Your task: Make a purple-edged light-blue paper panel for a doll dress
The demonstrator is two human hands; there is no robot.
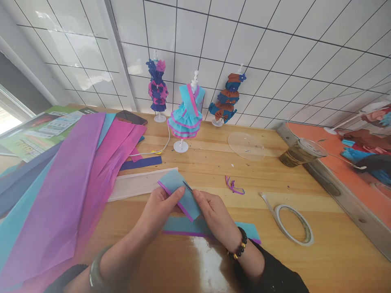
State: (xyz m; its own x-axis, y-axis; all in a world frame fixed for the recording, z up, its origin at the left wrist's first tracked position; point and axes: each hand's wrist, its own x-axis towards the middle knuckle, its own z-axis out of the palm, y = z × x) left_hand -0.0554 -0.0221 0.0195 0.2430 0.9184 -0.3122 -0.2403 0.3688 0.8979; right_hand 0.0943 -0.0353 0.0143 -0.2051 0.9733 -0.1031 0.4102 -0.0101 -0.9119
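Observation:
My left hand [159, 205] pinches a folded piece of light blue crepe paper [171, 179] with a purple edge, thumb on top. My right hand [215, 213] is closed around a slim dark pointed tool [187, 186], whose tip lies over the paper's upper edge. Whether it is tweezers or small scissors I cannot tell, because its rear part is hidden in my fingers. Beneath my hands a longer blue strip with a purple border [247, 231] lies flat on the table, partly covered by the right hand.
Three small dress stands with paper dresses line the wall, the blue and pink dress [186, 118] in the middle. Crepe sheets [61, 195] pile up at left. A tape roll [295, 224], purple scraps [234, 186], a clear disc [246, 145] and a lidded cup [301, 152] are at right.

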